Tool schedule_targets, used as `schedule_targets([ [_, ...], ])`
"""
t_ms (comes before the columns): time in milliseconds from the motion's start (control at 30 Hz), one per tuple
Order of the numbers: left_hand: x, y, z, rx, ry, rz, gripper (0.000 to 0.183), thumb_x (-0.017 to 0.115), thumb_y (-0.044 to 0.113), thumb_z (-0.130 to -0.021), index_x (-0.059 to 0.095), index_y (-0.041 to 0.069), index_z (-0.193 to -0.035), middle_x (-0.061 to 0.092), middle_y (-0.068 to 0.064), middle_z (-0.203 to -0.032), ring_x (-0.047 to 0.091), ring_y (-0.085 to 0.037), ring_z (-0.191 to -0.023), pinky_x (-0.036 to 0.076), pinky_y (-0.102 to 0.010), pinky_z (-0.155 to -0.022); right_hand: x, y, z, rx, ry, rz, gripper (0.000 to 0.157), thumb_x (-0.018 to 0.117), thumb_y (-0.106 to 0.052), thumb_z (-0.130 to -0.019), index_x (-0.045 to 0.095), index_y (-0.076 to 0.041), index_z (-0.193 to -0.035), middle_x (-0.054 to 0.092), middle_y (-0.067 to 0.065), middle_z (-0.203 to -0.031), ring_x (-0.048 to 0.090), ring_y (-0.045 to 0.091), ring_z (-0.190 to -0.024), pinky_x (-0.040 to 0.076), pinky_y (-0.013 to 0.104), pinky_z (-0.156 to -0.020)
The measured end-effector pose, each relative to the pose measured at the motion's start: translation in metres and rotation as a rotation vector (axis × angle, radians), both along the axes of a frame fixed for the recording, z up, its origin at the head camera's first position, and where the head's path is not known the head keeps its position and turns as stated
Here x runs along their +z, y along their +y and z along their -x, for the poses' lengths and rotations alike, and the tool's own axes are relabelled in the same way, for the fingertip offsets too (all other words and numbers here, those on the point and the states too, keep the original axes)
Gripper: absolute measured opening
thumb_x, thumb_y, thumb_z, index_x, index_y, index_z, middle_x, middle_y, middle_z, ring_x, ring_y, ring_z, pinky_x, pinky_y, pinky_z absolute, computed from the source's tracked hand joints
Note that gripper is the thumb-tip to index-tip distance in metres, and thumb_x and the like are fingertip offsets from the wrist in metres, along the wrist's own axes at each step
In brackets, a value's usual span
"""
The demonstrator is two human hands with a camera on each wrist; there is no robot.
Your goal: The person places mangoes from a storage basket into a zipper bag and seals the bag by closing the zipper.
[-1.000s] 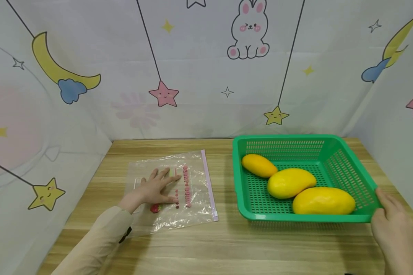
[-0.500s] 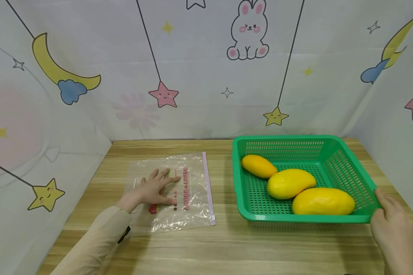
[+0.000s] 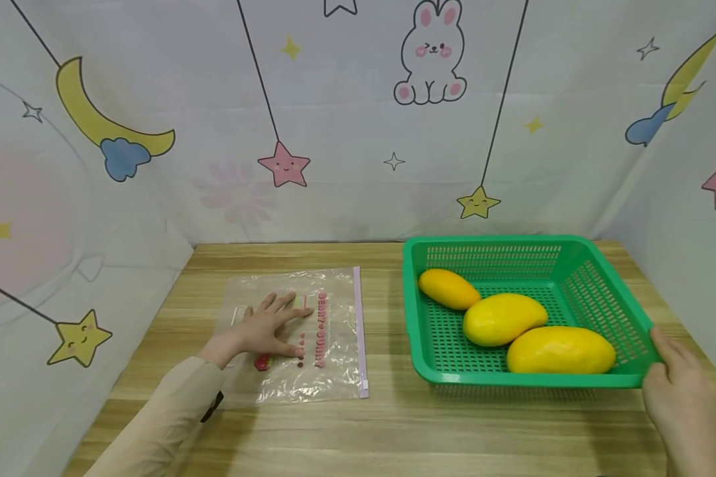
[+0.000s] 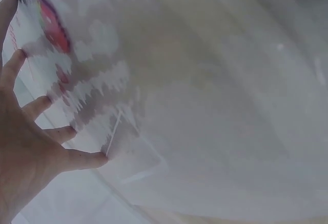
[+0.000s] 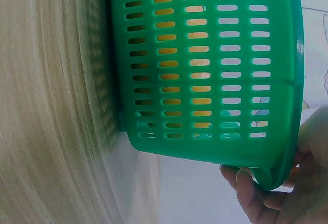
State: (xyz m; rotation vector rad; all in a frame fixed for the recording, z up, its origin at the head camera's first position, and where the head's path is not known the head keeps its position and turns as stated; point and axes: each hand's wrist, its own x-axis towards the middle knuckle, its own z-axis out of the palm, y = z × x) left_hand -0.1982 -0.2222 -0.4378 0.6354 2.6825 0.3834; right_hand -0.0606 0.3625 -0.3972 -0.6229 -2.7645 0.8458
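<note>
Staged tabletop booth, wooden table, cartoon backdrop cloth with bunny, stars and moons on three sides

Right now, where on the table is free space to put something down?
Bare wood lies between the plastic bag and the green basket, and along the front edge. The left hand covers the bag; three mangoes crowd the basket, gripped by the right hand.
</note>
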Motion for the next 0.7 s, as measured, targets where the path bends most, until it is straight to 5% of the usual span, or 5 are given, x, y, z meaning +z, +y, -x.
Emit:
schedule_targets([
  [700,-0.006,-0.0089,0.0056,-0.054,0.022,-0.026,0.086,0.076,0.058,-0.071,0.041,0.03,-0.145,0.015,-0.016,-0.161,0.006,-0.05,-0.145,0.011,-0.085,-0.1,-0.0026,0.0016,-0.0003,0.008,0.023,-0.019,0.056,0.02,-0.01,-0.095,0.021,-0.012,-0.151,0.022,0.028,-0.155,0.02,0.056,-0.138,0.018,0.069,-0.11],
])
